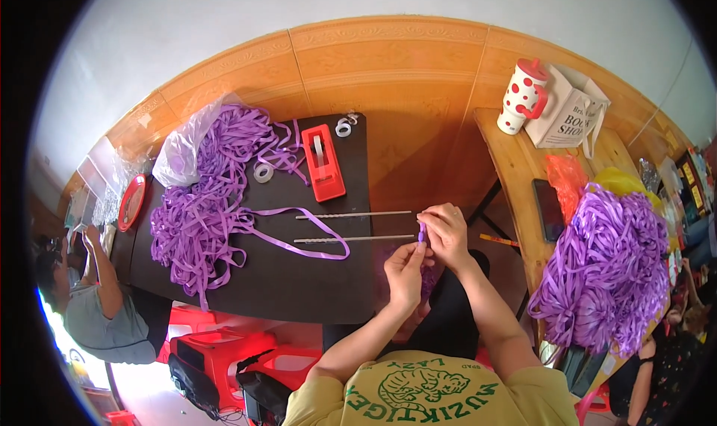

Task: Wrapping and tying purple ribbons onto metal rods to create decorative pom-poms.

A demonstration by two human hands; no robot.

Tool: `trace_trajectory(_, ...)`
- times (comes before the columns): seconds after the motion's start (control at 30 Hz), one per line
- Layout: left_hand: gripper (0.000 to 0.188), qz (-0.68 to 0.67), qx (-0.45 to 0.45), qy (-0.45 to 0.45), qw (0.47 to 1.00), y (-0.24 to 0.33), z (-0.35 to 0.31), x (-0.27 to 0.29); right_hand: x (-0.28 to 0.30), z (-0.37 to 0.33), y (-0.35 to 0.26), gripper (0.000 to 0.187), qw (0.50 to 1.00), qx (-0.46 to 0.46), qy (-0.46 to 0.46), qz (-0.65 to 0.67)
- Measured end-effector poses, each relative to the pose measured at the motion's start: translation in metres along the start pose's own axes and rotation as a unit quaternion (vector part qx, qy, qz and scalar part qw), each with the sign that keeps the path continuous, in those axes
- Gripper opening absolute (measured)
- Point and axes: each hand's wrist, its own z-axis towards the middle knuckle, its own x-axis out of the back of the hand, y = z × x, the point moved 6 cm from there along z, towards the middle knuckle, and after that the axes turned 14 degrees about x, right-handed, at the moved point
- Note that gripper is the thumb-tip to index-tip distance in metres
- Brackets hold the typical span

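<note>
My left hand (405, 270) and my right hand (446, 233) meet just past the right edge of the black table. Between their pinched fingertips is a short piece of purple ribbon (422, 232), gripped from both sides. More purple strands show dimly below my hands. Two thin metal rods (355, 215) lie side by side on the table, their right ends sticking out toward my fingers. A loop of loose ribbon (312, 252) passes around the rods' left part and leads back to a large tangled heap of purple ribbon (198, 217).
On the black table (299, 291) are a red tape dispenser (323, 163), a tape roll (263, 173) and a clear plastic bag (183, 153). The wooden table (515, 179) at right holds a dotted tumbler (522, 97), tote bag (560, 116), phone (548, 209) and ribbon bundle (605, 269). Another person (104, 318) sits left.
</note>
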Motion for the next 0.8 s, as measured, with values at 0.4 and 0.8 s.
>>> trace_trajectory(0.4,0.013,-0.014,-0.085,0.014,0.996,0.000,0.031,0.018,-0.031,0.017,0.032,0.021,0.998,-0.002,0.001,0.067)
trace_trajectory(0.8,0.019,0.130,-0.056,0.053,0.989,0.000,0.033,0.034,-0.079,-0.053,0.034,0.009,0.937,-0.208,0.023,0.279)
